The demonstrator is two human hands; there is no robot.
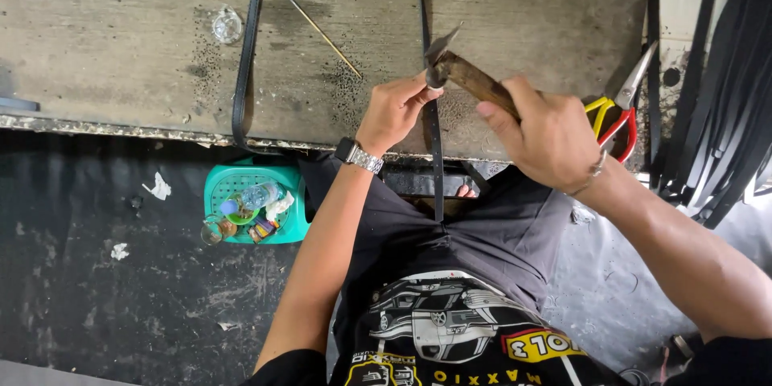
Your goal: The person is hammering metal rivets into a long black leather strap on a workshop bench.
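At the near edge of the worn wooden counter [121, 48], right of centre: left hand [392, 112], fingers curled shut in a pinch on a narrow black strap [435, 153], pressing it flat against the counter edge. Strap running from the far side of the counter, under that hand, then hanging down over the near edge onto the lap. Just right of it, right hand [551, 133], grip closed tight round the wooden handle of a hammer [462, 72], metal head tilted left and hovering just above the left fingertips and the strap; whether touching, impossible to tell. Silver wristwatch [359, 156] on the left wrist, thin bracelet on the right.

Further right, near the right hand: scissors with red and yellow handles [615, 117] lying on the counter. Beyond them, at the far right, a bundle of black straps [728, 88] draped down. Left of the hands, a second black strap [245, 56] lying across the counter, a thin stick [320, 30] between the two straps, and a small clear glass lid [227, 26] further left. Below the counter edge, on the dark floor [80, 305], a green plastic basket [297, 209] holding small bottles and scraps.
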